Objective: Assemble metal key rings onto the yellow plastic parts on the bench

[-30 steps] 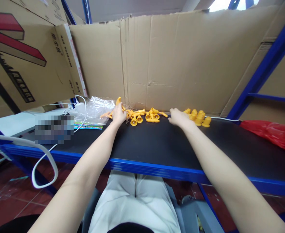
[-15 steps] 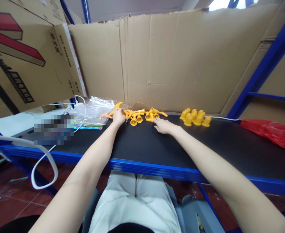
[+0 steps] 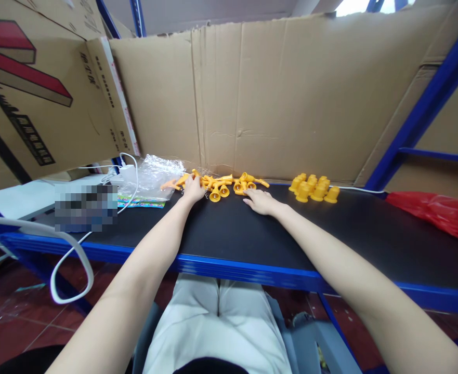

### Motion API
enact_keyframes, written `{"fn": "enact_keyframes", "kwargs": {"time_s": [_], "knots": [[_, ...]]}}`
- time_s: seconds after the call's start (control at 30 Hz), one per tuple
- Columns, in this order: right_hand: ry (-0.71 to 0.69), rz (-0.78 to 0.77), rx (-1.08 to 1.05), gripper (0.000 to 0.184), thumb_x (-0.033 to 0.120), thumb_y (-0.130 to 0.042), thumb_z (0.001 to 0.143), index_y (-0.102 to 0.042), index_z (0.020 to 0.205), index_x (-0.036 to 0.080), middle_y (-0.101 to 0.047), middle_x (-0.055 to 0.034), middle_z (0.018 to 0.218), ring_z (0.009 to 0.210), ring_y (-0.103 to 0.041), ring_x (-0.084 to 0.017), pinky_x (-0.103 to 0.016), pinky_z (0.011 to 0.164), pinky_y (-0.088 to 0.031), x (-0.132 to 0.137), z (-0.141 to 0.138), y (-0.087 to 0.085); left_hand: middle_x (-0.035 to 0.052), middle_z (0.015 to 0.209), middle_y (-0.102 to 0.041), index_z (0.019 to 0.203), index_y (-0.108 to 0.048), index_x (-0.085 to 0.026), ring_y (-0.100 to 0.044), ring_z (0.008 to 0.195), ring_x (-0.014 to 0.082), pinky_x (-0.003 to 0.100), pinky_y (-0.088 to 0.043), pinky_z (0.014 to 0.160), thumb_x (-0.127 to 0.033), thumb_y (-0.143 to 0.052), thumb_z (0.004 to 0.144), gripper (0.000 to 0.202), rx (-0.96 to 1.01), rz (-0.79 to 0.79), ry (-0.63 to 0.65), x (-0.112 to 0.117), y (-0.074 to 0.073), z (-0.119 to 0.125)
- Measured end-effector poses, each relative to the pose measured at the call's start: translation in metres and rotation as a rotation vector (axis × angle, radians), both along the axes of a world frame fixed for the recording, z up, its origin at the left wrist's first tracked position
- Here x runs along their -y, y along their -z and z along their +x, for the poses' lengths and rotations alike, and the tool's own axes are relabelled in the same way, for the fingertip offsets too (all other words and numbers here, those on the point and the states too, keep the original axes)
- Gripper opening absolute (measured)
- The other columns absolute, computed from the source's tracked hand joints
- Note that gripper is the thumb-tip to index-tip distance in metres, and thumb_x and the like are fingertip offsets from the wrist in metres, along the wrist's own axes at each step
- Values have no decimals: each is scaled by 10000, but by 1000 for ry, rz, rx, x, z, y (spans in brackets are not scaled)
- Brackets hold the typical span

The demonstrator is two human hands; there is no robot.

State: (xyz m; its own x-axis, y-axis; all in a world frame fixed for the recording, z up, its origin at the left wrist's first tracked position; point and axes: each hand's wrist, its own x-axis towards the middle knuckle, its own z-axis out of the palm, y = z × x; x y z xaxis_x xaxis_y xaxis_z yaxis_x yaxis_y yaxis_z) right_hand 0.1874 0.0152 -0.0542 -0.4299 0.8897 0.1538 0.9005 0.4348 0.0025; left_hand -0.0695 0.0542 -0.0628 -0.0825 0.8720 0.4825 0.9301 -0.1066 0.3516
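A heap of yellow plastic parts (image 3: 223,187), some bell-shaped and some with long stems, lies on the black shelf top (image 3: 252,234) against the cardboard back wall. My left hand (image 3: 193,189) rests at the heap's left end, its fingers closed around a long yellow part (image 3: 178,182) that lies low on the surface. My right hand (image 3: 260,200) lies flat on the shelf top with its fingers stretched out, the tips touching the heap's right end. A separate cluster of yellow cup-shaped pieces (image 3: 313,188) stands to the right of my right hand.
A crumpled clear plastic bag (image 3: 153,175) lies left of the heap, beside a white charger and cable (image 3: 129,169). A red plastic bag (image 3: 439,214) sits at the far right. Cardboard sheets (image 3: 283,93) wall the back and left. A blue shelf edge (image 3: 252,270) runs along the front.
My right hand has moved left from the cup-shaped cluster to the heap's right end. My left hand has lowered the long yellow part it held raised down onto the surface.
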Motion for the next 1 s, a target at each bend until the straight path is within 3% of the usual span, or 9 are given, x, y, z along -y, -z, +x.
{"fn": "enact_keyframes", "kwargs": {"time_s": [0.2,0.27,0.37,0.43,0.6,0.7,0.87,1.0], "knots": [[2,-2,-36,470,408,-364,895,-450,1297,181,-436,-122,1360,1223,-410,-290,-476,974,-324,-11,3,6,155,1307,-437,1140,-558,-117,-362,1252,273,374,-304,1037,-222,-446,788,385,-70,35,-44,11,-11,11],[2,2,-39,470,412,-365,895,-449,1297,184,-437,-122,1357,1218,-414,-288,-471,973,-325,-12,4,7,151,1269,-488,1123,-571,-120,-407,1219,267,363,-309,1032,-230,-447,794,369,-103,29,23,16,-16,18],[16,11,-40,476,408,-369,895,-444,1302,172,-430,-138,1357,1215,-417,-286,-450,968,-333,-12,3,7,126,1106,-614,1046,-606,-138,-543,1063,249,355,-395,943,-280,-382,841,335,-130,-149,209,21,-20,28],[32,18,-30,472,398,-376,893,-455,1293,160,-431,-149,1351,1203,-427,-295,-451,959,-340,-10,3,5,120,1095,-631,1037,-611,-142,-568,1034,243,353,-413,917,-321,-304,878,388,-136,-250,296,24,-20,33],[49,46,1,420,359,-417,873,-513,1225,148,-508,-148,1273,1152,-470,-298,-451,934,-355,-3,2,-4,90,1337,-485,1271,-477,-230,-402,1251,296,486,-241,1043,-573,-222,866,589,-165,-329,317,31,-20,37],[39,67,1,372,312,-446,859,-537,1183,153,-545,-139,1224,1123,-494,-281,-434,914,-370,0,2,-8,88,1380,-436,1337,-397,-271,-287,1315,335,561,-132,1054,-679,-350,774,697,-206,-326,325,38,-21,39],[-4,58,-24,337,230,-467,822,-559,1137,155,-573,-134,1174,1080,-522,-267,-415,871,-400,1,3,-10,98,1227,-577,1244,-506,-240,-430,1210,315,568,-119,1052,-493,-517,772,536,-290,-210,361,41,-20,47],[-46,111,-106,346,175,-460,804,-561,1134,155,-572,-133,1180,1091,-514,-261,-421,883,-401,0,2,-9,93,1064,-652,1141,-570,-216,-552,1053,271,480,-307,978,-393,-471,828,373,-226,-63,328,40,-19,53]]}}
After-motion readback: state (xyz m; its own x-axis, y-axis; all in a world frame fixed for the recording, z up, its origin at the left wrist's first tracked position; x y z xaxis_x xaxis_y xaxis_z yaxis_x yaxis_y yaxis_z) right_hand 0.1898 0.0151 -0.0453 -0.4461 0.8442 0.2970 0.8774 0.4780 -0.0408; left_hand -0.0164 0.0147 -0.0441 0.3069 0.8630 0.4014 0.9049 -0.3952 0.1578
